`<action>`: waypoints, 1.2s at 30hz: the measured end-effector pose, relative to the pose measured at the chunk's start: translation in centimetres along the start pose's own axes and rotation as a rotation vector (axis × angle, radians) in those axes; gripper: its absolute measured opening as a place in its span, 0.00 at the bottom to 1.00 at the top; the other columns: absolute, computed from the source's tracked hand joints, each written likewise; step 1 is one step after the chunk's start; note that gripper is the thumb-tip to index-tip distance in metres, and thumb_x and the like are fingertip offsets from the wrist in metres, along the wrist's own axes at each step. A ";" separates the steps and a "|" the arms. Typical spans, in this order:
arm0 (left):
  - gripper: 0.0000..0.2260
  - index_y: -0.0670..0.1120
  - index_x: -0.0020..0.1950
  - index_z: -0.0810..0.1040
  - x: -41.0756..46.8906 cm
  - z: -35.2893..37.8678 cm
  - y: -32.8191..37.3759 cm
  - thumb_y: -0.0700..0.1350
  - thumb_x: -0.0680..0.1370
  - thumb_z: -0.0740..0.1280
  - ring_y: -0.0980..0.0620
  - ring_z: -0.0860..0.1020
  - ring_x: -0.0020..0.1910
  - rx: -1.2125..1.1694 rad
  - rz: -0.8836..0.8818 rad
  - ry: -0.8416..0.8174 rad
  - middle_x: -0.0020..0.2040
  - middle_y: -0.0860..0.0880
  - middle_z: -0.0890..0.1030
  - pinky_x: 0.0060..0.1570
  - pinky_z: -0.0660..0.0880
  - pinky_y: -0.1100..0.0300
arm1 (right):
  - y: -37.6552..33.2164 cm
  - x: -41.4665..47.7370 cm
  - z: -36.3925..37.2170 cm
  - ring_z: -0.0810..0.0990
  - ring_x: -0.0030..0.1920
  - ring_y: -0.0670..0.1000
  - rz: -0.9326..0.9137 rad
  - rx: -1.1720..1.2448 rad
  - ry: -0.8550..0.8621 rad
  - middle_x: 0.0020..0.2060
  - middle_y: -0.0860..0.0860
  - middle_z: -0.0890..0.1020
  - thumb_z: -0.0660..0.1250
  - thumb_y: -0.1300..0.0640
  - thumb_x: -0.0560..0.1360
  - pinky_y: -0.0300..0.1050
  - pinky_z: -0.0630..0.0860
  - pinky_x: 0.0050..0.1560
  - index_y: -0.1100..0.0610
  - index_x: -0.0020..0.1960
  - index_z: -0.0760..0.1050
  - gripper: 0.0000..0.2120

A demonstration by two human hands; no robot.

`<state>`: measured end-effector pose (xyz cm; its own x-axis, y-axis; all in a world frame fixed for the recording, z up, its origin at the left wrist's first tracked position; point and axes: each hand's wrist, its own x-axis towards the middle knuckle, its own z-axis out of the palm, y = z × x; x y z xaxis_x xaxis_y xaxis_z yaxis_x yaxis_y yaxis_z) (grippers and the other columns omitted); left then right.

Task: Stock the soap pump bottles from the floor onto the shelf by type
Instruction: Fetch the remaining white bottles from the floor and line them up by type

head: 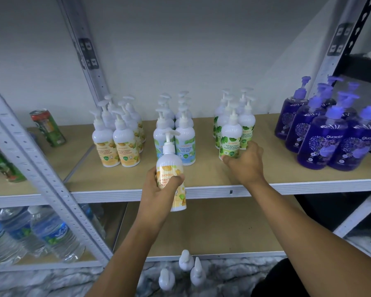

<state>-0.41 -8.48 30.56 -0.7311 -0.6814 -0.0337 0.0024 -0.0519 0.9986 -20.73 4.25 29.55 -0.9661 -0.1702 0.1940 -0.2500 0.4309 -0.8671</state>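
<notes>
Left hand grasping a white plastic pump bottle with a yellow fruit label, fingers and thumb wrapped round its middle; bottle upright, held in the air just in front of the near edge of the tan wooden shelf board, not resting on it. Right hand reaches over the board, curled round the lower part of a white pump bottle with a green leaf label, which stands upright on the board as the nearest of the green-label cluster. Same board, left to right: yellow-label cluster, mint-label cluster directly behind the held bottle, the green-label cluster, then clear purple pump bottles at the far right. The four groups stand apart from one another. Down on the grey marbled floor, three white pump-topped bottles show between the forearms, seen from above, labels not legible. Left bay, past the grey perforated steel upright: green and red drink cans on the upper board, clear plastic water bottles on the lower one
</notes>
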 end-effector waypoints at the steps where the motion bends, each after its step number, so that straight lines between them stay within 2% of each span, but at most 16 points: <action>1: 0.19 0.53 0.66 0.71 -0.1 -0.5 0.2 0.48 0.77 0.72 0.46 0.85 0.50 -0.002 -0.004 0.013 0.56 0.46 0.81 0.45 0.83 0.50 | -0.4 -0.3 0.0 0.68 0.63 0.54 -0.014 -0.032 0.041 0.60 0.55 0.71 0.76 0.54 0.69 0.43 0.67 0.59 0.60 0.65 0.69 0.29; 3: 0.21 0.53 0.66 0.69 -0.3 -1.5 0.7 0.48 0.76 0.73 0.47 0.85 0.49 -0.023 -0.019 0.046 0.56 0.47 0.81 0.46 0.83 0.50 | -2.0 -1.6 0.2 0.66 0.66 0.56 -0.085 -0.056 0.117 0.61 0.56 0.71 0.74 0.52 0.70 0.49 0.67 0.66 0.58 0.65 0.71 0.27; 5: 0.21 0.53 0.64 0.68 -0.5 -2.9 1.3 0.48 0.75 0.73 0.46 0.86 0.48 -0.052 -0.022 0.079 0.54 0.48 0.81 0.48 0.83 0.49 | -4.1 -3.7 0.7 0.67 0.65 0.56 -0.165 -0.022 0.119 0.61 0.53 0.71 0.72 0.51 0.72 0.52 0.67 0.67 0.55 0.64 0.73 0.22; 8: 0.28 0.53 0.60 0.71 -0.5 -5.3 2.2 0.55 0.65 0.77 0.43 0.85 0.51 -0.074 -0.026 0.112 0.55 0.45 0.82 0.56 0.81 0.40 | -6.2 -7.0 2.7 0.76 0.58 0.53 -0.302 -0.026 -0.046 0.54 0.47 0.72 0.71 0.50 0.75 0.49 0.73 0.60 0.52 0.58 0.77 0.14; 10: 0.32 0.54 0.60 0.71 -0.3 -7.2 2.5 0.54 0.60 0.78 0.41 0.85 0.52 -0.082 -0.024 0.135 0.56 0.43 0.82 0.57 0.79 0.37 | -6.6 -8.7 4.7 0.77 0.57 0.51 -0.374 -0.117 -0.216 0.53 0.45 0.74 0.70 0.50 0.75 0.48 0.73 0.59 0.52 0.58 0.78 0.13; 14: 0.27 0.49 0.67 0.70 0.6 -10.7 2.6 0.43 0.72 0.78 0.48 0.84 0.49 0.046 0.089 0.202 0.56 0.45 0.81 0.51 0.82 0.48 | -6.3 -10.2 8.7 0.76 0.61 0.55 -0.572 -0.405 -0.387 0.62 0.51 0.77 0.65 0.47 0.79 0.51 0.71 0.62 0.56 0.66 0.77 0.20; 17: 0.20 0.51 0.63 0.75 1.5 -13.1 2.1 0.42 0.73 0.76 0.55 0.84 0.46 0.147 0.186 0.243 0.52 0.49 0.83 0.43 0.82 0.62 | -6.4 -10.4 10.9 0.75 0.65 0.57 -0.652 -0.519 -0.407 0.67 0.54 0.76 0.60 0.44 0.81 0.52 0.70 0.66 0.57 0.69 0.74 0.23; 20: 0.18 0.60 0.55 0.74 2.0 -14.8 1.4 0.43 0.74 0.76 0.66 0.81 0.43 0.245 0.260 0.257 0.49 0.57 0.83 0.40 0.77 0.71 | -6.3 -11.1 12.6 0.69 0.71 0.56 -0.675 -0.621 -0.406 0.71 0.51 0.73 0.51 0.40 0.82 0.52 0.66 0.70 0.52 0.71 0.71 0.25; 22: 0.20 0.60 0.57 0.73 2.3 -15.6 0.9 0.45 0.73 0.77 0.70 0.80 0.45 0.276 0.278 0.278 0.50 0.62 0.81 0.41 0.75 0.75 | -6.1 -11.8 13.1 0.67 0.73 0.56 -0.686 -0.710 -0.359 0.72 0.50 0.72 0.47 0.39 0.82 0.53 0.64 0.70 0.51 0.72 0.70 0.26; 25: 0.26 0.56 0.64 0.69 3.2 -16.3 -0.1 0.46 0.72 0.78 0.66 0.79 0.54 0.252 0.273 0.312 0.58 0.61 0.79 0.48 0.75 0.73 | -6.0 -12.2 13.2 0.64 0.76 0.55 -0.674 -0.764 -0.347 0.75 0.49 0.69 0.45 0.40 0.83 0.54 0.61 0.72 0.50 0.74 0.67 0.27; 28: 0.28 0.55 0.65 0.66 4.0 -16.2 -0.8 0.48 0.72 0.79 0.56 0.80 0.60 0.241 0.257 0.310 0.62 0.54 0.79 0.58 0.78 0.58 | -5.9 -12.1 13.5 0.62 0.77 0.55 -0.657 -0.770 -0.362 0.76 0.49 0.67 0.44 0.39 0.82 0.53 0.60 0.73 0.50 0.76 0.66 0.28; 29: 0.28 0.55 0.65 0.66 4.2 -16.1 -0.9 0.48 0.72 0.78 0.57 0.79 0.60 0.251 0.258 0.308 0.62 0.54 0.78 0.59 0.77 0.57 | -5.9 -12.1 13.5 0.62 0.77 0.54 -0.649 -0.772 -0.369 0.77 0.49 0.66 0.43 0.39 0.82 0.53 0.59 0.74 0.50 0.77 0.65 0.29; 32: 0.28 0.53 0.67 0.67 4.3 -15.6 -0.8 0.48 0.73 0.78 0.60 0.78 0.59 0.258 0.272 0.324 0.60 0.59 0.78 0.56 0.76 0.63 | -6.0 -12.3 13.6 0.61 0.78 0.54 -0.640 -0.792 -0.361 0.77 0.49 0.66 0.41 0.39 0.81 0.53 0.58 0.74 0.49 0.77 0.64 0.31; 34: 0.29 0.51 0.69 0.68 4.5 -15.5 -0.9 0.48 0.73 0.78 0.61 0.78 0.58 0.272 0.265 0.338 0.61 0.58 0.77 0.52 0.74 0.69 | -6.2 -12.4 13.6 0.61 0.78 0.54 -0.635 -0.802 -0.360 0.77 0.48 0.66 0.40 0.39 0.81 0.52 0.58 0.74 0.49 0.77 0.64 0.31; 36: 0.30 0.50 0.70 0.69 4.6 -15.5 -1.2 0.49 0.72 0.78 0.61 0.78 0.57 0.288 0.252 0.347 0.62 0.55 0.77 0.53 0.76 0.67 | -6.2 -12.3 13.6 0.60 0.78 0.54 -0.625 -0.803 -0.366 0.77 0.48 0.66 0.41 0.39 0.82 0.52 0.57 0.74 0.49 0.77 0.64 0.29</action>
<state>6.80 -22.93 28.60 -0.4630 -0.8513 0.2467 -0.0746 0.3148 0.9462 -6.39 -8.35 26.29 -0.6088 -0.7584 0.2330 -0.7894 0.6084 -0.0824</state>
